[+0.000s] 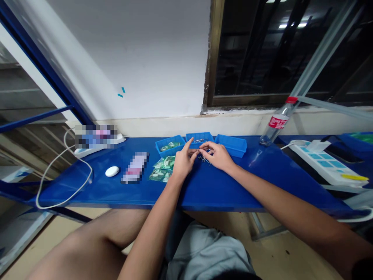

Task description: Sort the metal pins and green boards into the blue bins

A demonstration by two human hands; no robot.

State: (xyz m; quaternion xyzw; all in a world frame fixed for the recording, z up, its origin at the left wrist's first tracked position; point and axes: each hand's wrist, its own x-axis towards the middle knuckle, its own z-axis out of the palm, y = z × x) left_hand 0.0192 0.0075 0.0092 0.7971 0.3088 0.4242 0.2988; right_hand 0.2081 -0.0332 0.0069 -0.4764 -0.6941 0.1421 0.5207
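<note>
My left hand [184,160] and my right hand [218,156] meet over the blue table, fingertips pinched together. Between them is a tiny piece, too small to name. Small metal pieces [209,161] lie on the table just below my right fingers. Right behind my hands stands a blue bin [190,136] with shiny metal pieces inside. To its left, another blue bin [161,151] holds small green-and-clear packets, and a third blue bin [236,149] stands to the right. Several green plastic packets [161,171] lie beside my left hand.
On the left are a pixelated flat object [135,167], a white oval case [112,171] and a power strip [87,149] with a looping white cable [42,182]. A plastic bottle [278,122] leans at the back right, near a white power strip [326,165] and a yellow item [354,177].
</note>
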